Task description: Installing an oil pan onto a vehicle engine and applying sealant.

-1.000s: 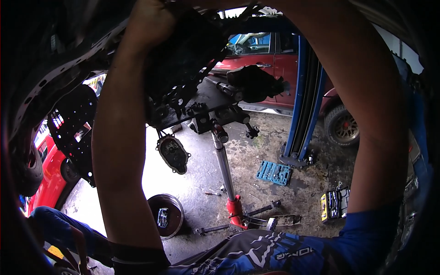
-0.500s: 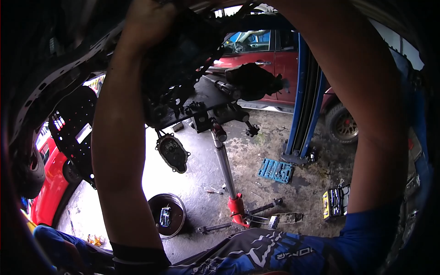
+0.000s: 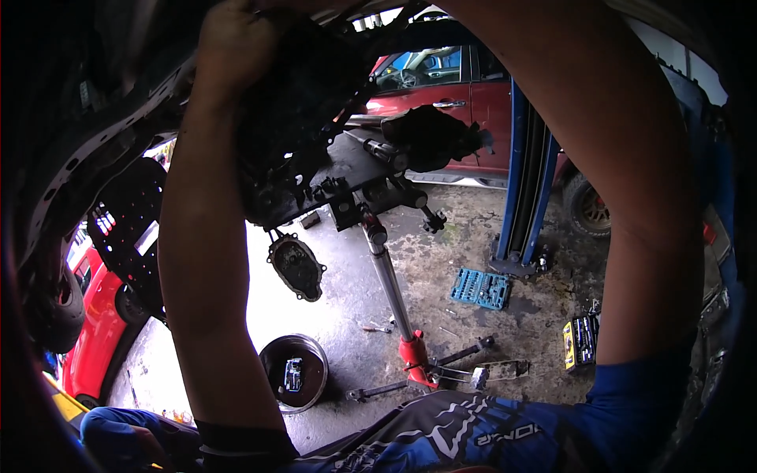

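Raised overhead, my left hand (image 3: 235, 49) is closed with its fingers curled among dark parts under the vehicle; what it grips is too dark to make out. Beside it hangs a large dark transmission-like assembly (image 3: 303, 102), resting over the flat plate (image 3: 351, 162) of a jack. My right arm (image 3: 583, 94) reaches up past the top edge, and the hand at its end is out of sight. An oval metal cover (image 3: 297, 266) with bolt ears hangs below the plate's left side.
The jack's silver post (image 3: 390, 288) rises from a red base (image 3: 414, 355) with spread legs. A round pan (image 3: 272, 363), a blue socket set (image 3: 479, 288) and a toolbox (image 3: 582, 343) lie on the floor. Behind stand a blue lift post (image 3: 524, 173) and a red vehicle (image 3: 493, 106). A person in blue (image 3: 130, 433) is at lower left.
My left hand has shifted slightly left and up, still closed. The view has moved a little, so the floor items sit slightly further right. The person at lower left has moved slightly.
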Demonstrator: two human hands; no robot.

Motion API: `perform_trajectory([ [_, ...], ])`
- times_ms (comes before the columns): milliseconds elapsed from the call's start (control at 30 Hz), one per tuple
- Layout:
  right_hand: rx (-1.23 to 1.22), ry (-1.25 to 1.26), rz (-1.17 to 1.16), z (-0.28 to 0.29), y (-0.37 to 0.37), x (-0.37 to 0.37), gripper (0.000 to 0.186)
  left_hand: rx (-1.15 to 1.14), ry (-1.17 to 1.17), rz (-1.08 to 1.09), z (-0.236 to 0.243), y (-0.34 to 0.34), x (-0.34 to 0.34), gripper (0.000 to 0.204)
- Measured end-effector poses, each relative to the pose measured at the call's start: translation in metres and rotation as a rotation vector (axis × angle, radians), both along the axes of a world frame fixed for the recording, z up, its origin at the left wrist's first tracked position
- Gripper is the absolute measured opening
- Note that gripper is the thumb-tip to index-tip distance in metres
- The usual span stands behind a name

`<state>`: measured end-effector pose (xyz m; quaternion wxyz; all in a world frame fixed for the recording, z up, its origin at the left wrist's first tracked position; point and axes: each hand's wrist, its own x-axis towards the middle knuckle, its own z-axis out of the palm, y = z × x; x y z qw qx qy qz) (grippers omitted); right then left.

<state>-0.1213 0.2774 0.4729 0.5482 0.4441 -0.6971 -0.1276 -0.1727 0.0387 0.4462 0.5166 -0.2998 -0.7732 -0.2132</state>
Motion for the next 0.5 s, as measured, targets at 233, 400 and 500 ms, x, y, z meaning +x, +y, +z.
perform_trajectory([
  [233,0.163,0.206,-0.119,0.004,-0.009,-0.005,0.020,0.047,0.016,-0.263,-0.001,0.003,-0.008,0.023],
  [400,-0.019,0.037,0.082,0.002,-0.007,-0.016,0.020,-0.022,0.090,0.041,-0.004,0.005,0.005,0.025],
  [500,0.050,0.075,0.006,0.003,0.000,-0.004,0.021,-0.001,-0.025,-0.060,0.000,0.002,0.004,0.025],
])
